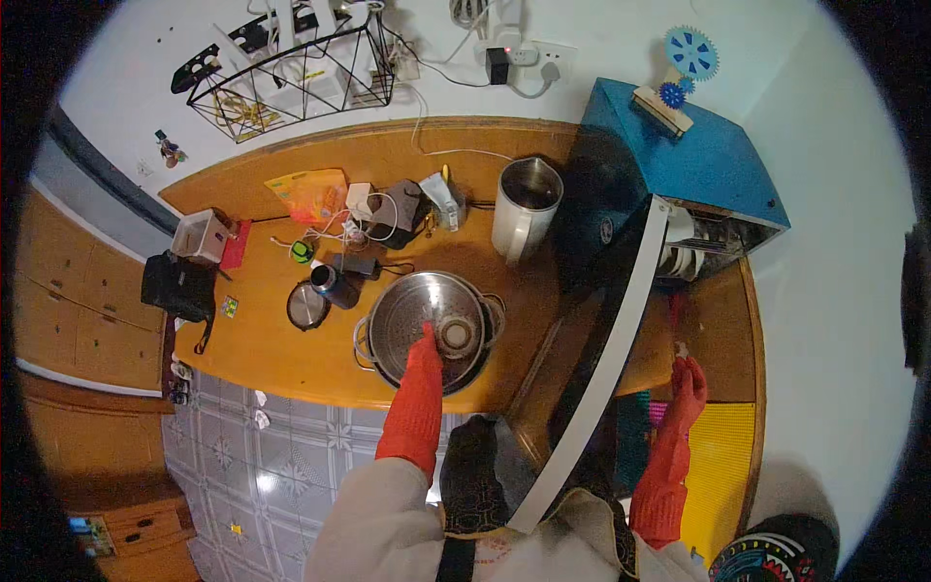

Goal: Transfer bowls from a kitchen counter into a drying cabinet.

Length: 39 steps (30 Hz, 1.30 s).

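My left hand [429, 342], in a long red rubber glove, reaches into a metal steamer pot [396, 309] with two loop handles. A small round metal dish or lid [457, 333] sits inside, just right of the hand. The fingertips are too small to tell whether they grip anything. On the far right, my right hand [689, 385], gloved the same way, pinches a small pale object [681, 350] over the wooden tabletop [716, 349]. Between my arms stands the opened door [607, 364] of a blue cabinet [698, 164], with white dishes [682, 262] inside.
A tall white electric kettle [520, 225] stands behind the pot. To the left are a dark flask [334, 286], a round metal lid [307, 305], cables and an orange bag [313, 195]. Plastic gears [684, 65] top the cabinet. A wire basket [298, 80] hangs on the wall.
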{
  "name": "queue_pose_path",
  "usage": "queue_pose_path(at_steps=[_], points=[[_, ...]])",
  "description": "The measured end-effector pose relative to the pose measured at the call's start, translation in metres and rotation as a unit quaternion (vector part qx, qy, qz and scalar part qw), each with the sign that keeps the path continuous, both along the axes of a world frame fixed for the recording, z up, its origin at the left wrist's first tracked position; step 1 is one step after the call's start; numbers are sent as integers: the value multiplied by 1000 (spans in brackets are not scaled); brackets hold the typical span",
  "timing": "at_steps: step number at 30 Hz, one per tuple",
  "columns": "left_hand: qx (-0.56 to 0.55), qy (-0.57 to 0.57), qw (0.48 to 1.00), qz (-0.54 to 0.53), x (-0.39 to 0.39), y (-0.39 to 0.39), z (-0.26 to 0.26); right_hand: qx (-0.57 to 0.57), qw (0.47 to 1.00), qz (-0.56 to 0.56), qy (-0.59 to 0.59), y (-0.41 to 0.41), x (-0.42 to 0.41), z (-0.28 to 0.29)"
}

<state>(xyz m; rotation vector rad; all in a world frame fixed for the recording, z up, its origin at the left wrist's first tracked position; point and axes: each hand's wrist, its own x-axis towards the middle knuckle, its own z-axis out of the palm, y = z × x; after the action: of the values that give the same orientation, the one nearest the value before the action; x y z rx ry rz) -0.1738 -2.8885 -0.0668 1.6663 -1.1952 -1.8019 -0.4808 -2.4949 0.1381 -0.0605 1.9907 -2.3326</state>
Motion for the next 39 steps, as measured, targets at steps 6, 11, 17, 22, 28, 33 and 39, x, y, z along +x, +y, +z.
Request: queue_pose_path(at_steps=[6,11,17,22,28,33,39], points=[[35,-148,982,-112,-67,32,70,32,999,-35,-18,33,-7,5],[-56,-174,977,-106,-21,-9,-39,-18,999,36,-15,3,-3,-20],[-150,-177,972,-48,-103,36,58,54,997,-49,12,41,-5,1],[-440,-286,835,-163,-101,28,121,88,993,-66,42,44,4,16],[-403,-314,769,-383,-108,7,127,108,991,-44,68,30,7,40],[-300,-337,790,-415,-108,0,133,112,990,-49,73,4,6,57],[-331,-295,811,-381,-95,-10,131,101,988,-26,112,-6,4,57]])
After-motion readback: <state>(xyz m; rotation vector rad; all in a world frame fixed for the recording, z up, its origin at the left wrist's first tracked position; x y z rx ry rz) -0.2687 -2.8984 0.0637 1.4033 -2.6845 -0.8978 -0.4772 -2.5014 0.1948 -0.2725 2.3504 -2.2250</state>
